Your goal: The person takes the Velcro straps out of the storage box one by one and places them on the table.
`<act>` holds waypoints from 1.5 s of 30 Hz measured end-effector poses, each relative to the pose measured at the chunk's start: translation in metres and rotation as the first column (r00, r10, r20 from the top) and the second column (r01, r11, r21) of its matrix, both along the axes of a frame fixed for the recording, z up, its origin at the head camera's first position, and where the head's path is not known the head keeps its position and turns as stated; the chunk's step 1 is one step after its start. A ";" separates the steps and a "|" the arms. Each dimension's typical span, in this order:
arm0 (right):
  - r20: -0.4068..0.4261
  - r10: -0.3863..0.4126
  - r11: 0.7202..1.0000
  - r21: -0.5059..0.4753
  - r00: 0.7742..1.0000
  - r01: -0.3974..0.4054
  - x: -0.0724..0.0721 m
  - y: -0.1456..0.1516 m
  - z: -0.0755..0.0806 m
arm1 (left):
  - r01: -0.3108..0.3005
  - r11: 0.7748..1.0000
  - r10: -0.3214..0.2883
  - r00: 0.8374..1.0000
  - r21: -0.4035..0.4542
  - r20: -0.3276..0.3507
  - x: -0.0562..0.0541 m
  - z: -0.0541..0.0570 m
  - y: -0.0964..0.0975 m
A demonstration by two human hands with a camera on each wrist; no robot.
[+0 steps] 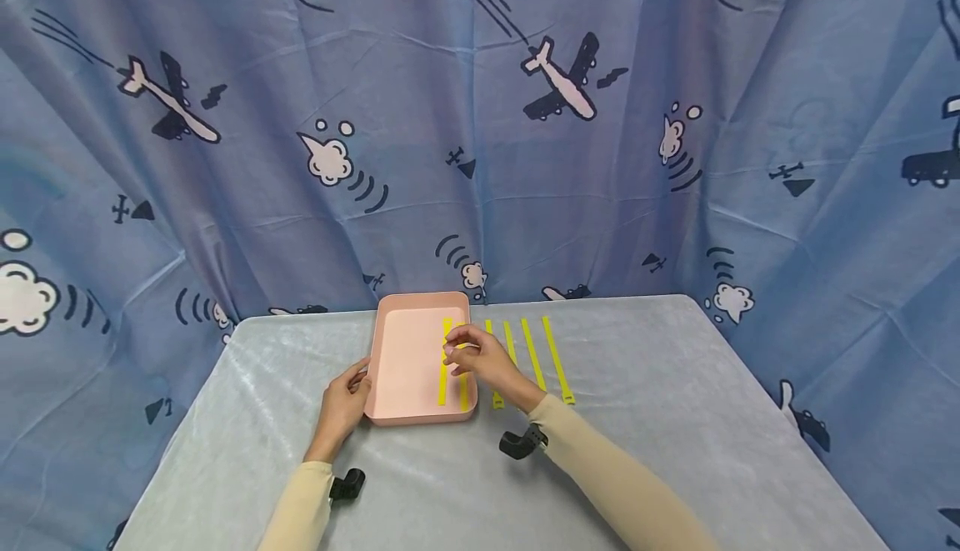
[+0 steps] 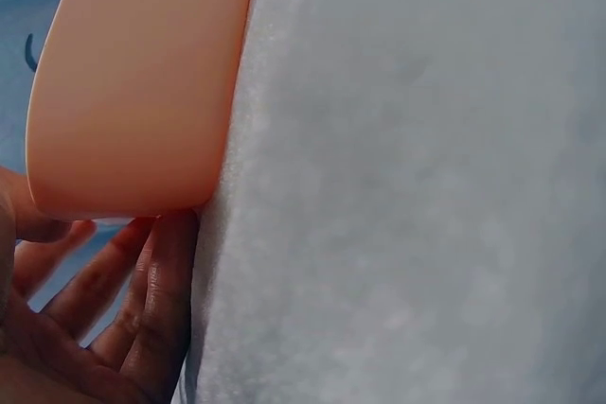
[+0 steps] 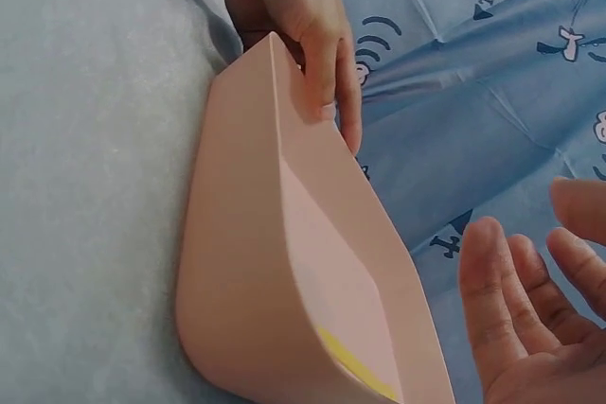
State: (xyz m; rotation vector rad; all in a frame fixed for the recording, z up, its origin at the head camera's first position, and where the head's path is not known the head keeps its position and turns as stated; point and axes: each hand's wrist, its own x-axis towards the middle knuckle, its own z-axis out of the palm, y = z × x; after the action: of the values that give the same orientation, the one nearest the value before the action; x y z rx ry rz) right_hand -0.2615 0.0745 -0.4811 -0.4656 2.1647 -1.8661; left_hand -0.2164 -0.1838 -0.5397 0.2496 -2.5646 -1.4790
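Observation:
A shallow pink tray (image 1: 405, 359) lies on the table. My left hand (image 1: 343, 405) holds its left side; in the right wrist view the thumb hooks over the rim, while in the left wrist view the other fingers meet the outer wall (image 2: 133, 139). Two narrow yellow straps (image 1: 443, 380) lie lengthwise at the right of the tray, one partly hidden by my right hand (image 1: 487, 363). That hand hovers over the tray's right side, fingers loosely bent and spread, with nothing between them in the right wrist view.
Several more yellow straps (image 1: 557, 359) lie side by side to the right of the tray, slotted heads toward me; my right hand and forearm cover parts of some. A grey cloth covers the table (image 1: 675, 451). Behind its far edge hangs a blue printed curtain (image 1: 450, 117).

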 end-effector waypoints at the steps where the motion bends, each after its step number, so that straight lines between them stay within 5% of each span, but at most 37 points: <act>1: -0.003 0.003 1.000 0.008 1.000 -0.003 0.000 -0.001 0.000 | 0.001 1.000 -0.001 1.000 -0.001 0.000 0.000 0.000 0.000; 14: -0.100 0.064 0.982 0.185 0.993 -0.044 -0.004 -0.011 -0.001 | 0.013 1.000 -0.013 1.000 -0.011 0.005 0.000 -0.001 -0.001; 23: -0.237 0.173 0.907 0.416 0.956 -0.061 -0.010 -0.013 -0.004 | 0.013 1.000 -0.012 1.000 -0.007 0.016 0.000 0.001 0.000; 28: -0.339 0.275 0.820 0.571 0.900 -0.035 -0.017 -0.015 -0.005 | 0.010 1.000 -0.010 1.000 -0.007 0.029 0.000 0.000 0.000; 35: -0.430 0.444 0.615 0.784 0.786 0.082 -0.027 -0.021 -0.003 | 0.011 1.000 -0.011 1.000 -0.003 0.022 0.000 0.002 -0.003; 45: -0.419 0.565 0.515 0.852 0.711 0.093 -0.032 -0.020 -0.009 | 0.019 1.000 -0.019 0.999 -0.001 0.035 0.002 0.000 -0.003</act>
State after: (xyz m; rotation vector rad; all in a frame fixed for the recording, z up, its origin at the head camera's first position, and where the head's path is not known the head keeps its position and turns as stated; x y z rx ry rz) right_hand -0.2931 0.0545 -0.4896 -1.2602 2.8477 -0.2725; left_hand -0.2143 -0.1865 -0.5396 0.2544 -2.6024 -1.4926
